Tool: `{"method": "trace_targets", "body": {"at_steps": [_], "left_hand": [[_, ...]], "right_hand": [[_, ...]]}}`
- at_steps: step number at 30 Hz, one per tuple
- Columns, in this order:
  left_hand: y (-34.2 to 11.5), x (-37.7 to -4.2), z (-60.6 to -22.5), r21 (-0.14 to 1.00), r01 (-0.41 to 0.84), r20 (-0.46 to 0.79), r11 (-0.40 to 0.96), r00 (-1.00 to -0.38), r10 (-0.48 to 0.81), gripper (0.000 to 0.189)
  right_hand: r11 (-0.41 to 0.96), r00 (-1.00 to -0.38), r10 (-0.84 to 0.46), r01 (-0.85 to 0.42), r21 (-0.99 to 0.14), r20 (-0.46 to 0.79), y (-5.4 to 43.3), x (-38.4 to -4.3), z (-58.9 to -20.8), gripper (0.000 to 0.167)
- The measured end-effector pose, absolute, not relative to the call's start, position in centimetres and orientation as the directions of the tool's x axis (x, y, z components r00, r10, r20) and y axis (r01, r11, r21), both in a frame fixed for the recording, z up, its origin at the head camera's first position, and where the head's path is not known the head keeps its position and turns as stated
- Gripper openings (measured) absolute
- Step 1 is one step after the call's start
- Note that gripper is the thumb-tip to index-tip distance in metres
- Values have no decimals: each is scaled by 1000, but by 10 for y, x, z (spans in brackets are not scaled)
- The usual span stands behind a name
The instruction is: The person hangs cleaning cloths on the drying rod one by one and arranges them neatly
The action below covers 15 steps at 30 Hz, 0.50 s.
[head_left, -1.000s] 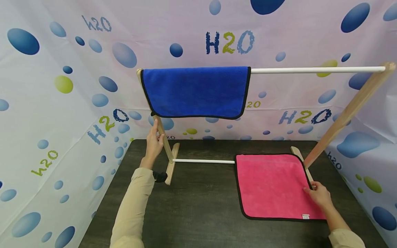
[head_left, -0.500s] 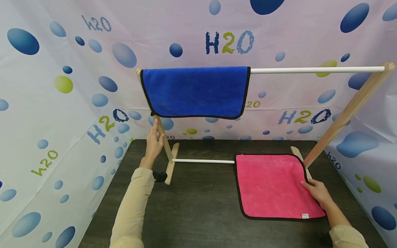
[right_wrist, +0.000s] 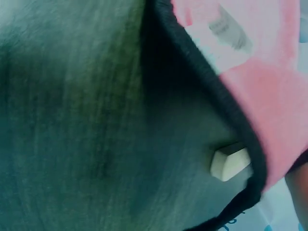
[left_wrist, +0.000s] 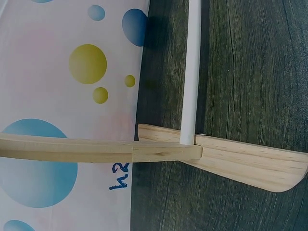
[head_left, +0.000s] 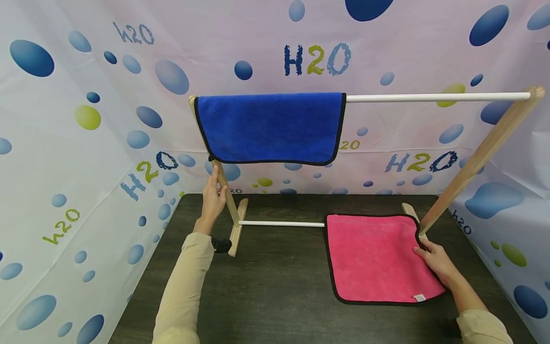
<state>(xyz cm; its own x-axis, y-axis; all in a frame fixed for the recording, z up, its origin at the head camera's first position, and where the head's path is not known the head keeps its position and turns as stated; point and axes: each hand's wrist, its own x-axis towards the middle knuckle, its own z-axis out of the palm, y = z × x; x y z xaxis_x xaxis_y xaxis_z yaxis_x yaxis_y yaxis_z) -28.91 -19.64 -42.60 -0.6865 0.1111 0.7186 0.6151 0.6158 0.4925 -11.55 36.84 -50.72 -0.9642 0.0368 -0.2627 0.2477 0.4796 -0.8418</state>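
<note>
My left hand (head_left: 212,198) grips the left wooden post (head_left: 230,203) of a drying rack, just below a blue towel (head_left: 270,129) with black edging. This towel hangs folded over the left part of the upper white rod (head_left: 438,98). With my right hand (head_left: 438,263) I pinch the right edge of a pink towel (head_left: 371,260), thumb on top; the fingers underneath are hidden. The pink towel lies spread at the front right, its held edge raised off the table. In the right wrist view, its black border and white label (right_wrist: 231,31) are close up and blurred.
A lower white rod (head_left: 281,223) runs from the left foot (left_wrist: 250,161) and passes out of sight at the pink towel. The right post (head_left: 481,157) leans outward. A printed curtain (head_left: 107,167) surrounds the dark wooden table (head_left: 266,286).
My right hand has moved slightly left and up, bending the pink towel's right edge inward and lifting it. The labelled corner has shifted left. My left hand has stayed still on the post.
</note>
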Motion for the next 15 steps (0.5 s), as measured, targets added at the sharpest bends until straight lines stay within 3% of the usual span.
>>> {"method": "trace_targets", "body": {"at_steps": [15], "left_hand": [[-197,-291,-427,497,604,718,623,-689,95,71]], "right_hand": [[104,-951,-162,250,-963,-264,348,-126,-462,72]]}}
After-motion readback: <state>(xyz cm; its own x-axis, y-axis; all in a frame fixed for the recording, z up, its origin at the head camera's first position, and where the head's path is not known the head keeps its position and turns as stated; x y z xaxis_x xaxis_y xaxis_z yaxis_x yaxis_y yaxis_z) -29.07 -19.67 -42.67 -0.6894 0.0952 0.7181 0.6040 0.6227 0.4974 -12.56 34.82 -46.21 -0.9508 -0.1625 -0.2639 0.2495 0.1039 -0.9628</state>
